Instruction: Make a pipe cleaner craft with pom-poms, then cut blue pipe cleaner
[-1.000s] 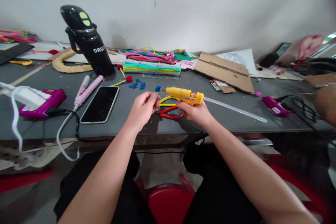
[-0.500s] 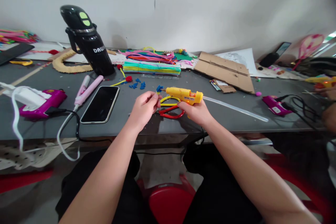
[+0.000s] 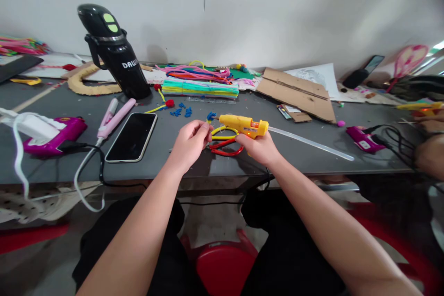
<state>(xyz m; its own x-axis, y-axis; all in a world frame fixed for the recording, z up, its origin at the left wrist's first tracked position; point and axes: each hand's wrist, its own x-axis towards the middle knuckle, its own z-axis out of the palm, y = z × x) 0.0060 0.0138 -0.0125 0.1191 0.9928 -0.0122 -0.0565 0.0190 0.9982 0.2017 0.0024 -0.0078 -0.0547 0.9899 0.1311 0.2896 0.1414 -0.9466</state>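
Note:
My right hand (image 3: pixel 256 144) is closed around a yellow hot glue gun (image 3: pixel 239 125), with a long clear glue stick (image 3: pixel 312 143) sticking out of its back. The nozzle points left, at or very near a small blue fuzzy pipe cleaner piece (image 3: pixel 211 116). That piece is pinched between the fingertips of my left hand (image 3: pixel 192 139), which hide its lower part. Below the gun lie scissors or pliers with red handles (image 3: pixel 227 148) and a yellow-handled tool (image 3: pixel 222 136), both partly covered. Several small blue curled pieces (image 3: pixel 182 110) rest on the table beyond my left hand.
A black bottle (image 3: pixel 118 62), a phone (image 3: pixel 132 138), a pink hair-straightener-like tool (image 3: pixel 116 119) and a purple power socket (image 3: pixel 57 134) stand left. Pipe cleaner bundles (image 3: pixel 199 90) lie at the back, cardboard (image 3: pixel 298 92) right of them. Another person's hand (image 3: pixel 432 152) is far right.
Both hands, the glue gun and the blue piece hold almost the same place. The view has shifted slightly. The other person's hand at far right has moved a little to the left.

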